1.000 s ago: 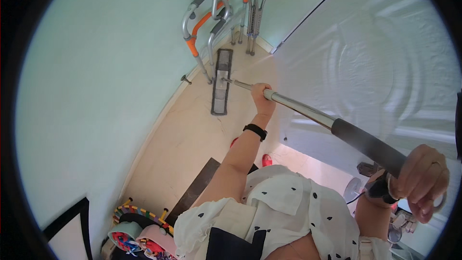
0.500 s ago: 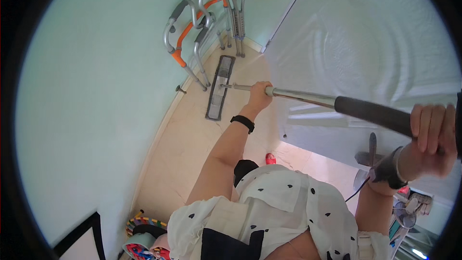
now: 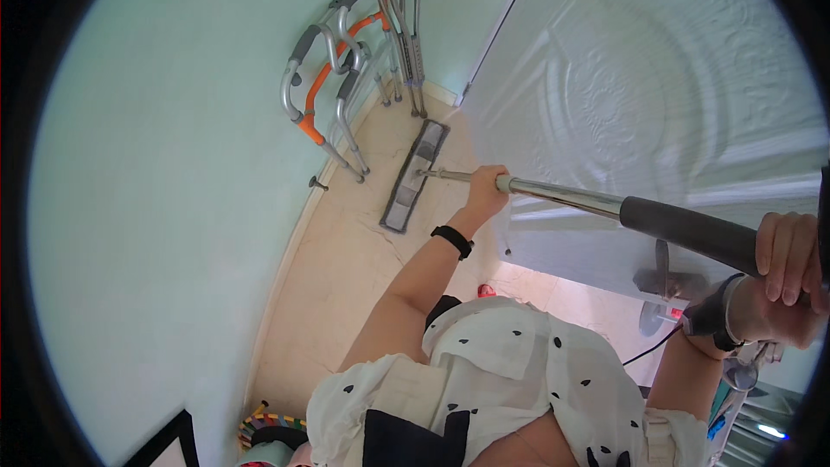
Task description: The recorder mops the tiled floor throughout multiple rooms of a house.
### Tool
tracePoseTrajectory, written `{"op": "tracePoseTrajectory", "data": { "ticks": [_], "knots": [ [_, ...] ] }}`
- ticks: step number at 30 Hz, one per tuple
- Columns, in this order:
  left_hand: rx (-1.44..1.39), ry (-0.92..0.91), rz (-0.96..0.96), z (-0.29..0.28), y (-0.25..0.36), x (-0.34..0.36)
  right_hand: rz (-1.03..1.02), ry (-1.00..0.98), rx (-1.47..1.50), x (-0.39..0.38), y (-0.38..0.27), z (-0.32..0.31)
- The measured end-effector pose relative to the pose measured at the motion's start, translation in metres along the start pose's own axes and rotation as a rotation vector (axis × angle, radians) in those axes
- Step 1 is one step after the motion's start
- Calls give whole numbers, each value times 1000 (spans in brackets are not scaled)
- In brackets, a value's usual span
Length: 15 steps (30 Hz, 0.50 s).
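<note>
Left hand [image 3: 486, 195]: grip closed around the metal mop pole [image 3: 562, 196] partway down its length, arm extended forward, a black wristband [image 3: 452, 241] on that wrist. Right hand [image 3: 788, 270]: grip wrapped over the dark foam handle [image 3: 692, 231] at the pole's upper end, fingers curled on top; a black band sat at that wrist too.

Head view: the pole ran from the right hand at the right edge down and left to the flat mop head [image 3: 415, 175], which lay flat on the beige tiled floor [image 3: 346, 268], close to the base of the pale green wall [image 3: 173, 164]. A grey walking frame with orange parts [image 3: 333, 78] stood against that wall just left of the mop head. Crutches [image 3: 399, 17] leaned in the corner beyond it, possibly a pair; the fisheye bend made the count uncertain. A white embossed door [image 3: 657, 86] filled the right side, its lower edge just beside the mop head.
</note>
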<state>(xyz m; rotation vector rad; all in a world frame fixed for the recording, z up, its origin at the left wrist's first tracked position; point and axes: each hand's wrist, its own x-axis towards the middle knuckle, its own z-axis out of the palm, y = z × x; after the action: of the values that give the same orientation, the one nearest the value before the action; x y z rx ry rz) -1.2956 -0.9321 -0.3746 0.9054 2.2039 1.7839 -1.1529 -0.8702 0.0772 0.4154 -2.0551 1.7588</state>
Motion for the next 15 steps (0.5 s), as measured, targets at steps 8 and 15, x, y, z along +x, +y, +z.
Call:
{"op": "tracePoseTrajectory", "data": {
  "ticks": [8,15],
  "knots": [
    [-44,-194,29,20,-31,39,-118,441,-181,-22,33,2],
    [49,-590,-72,22,-12,52,13,652,-349,-4,21,-6]
  ]
}}
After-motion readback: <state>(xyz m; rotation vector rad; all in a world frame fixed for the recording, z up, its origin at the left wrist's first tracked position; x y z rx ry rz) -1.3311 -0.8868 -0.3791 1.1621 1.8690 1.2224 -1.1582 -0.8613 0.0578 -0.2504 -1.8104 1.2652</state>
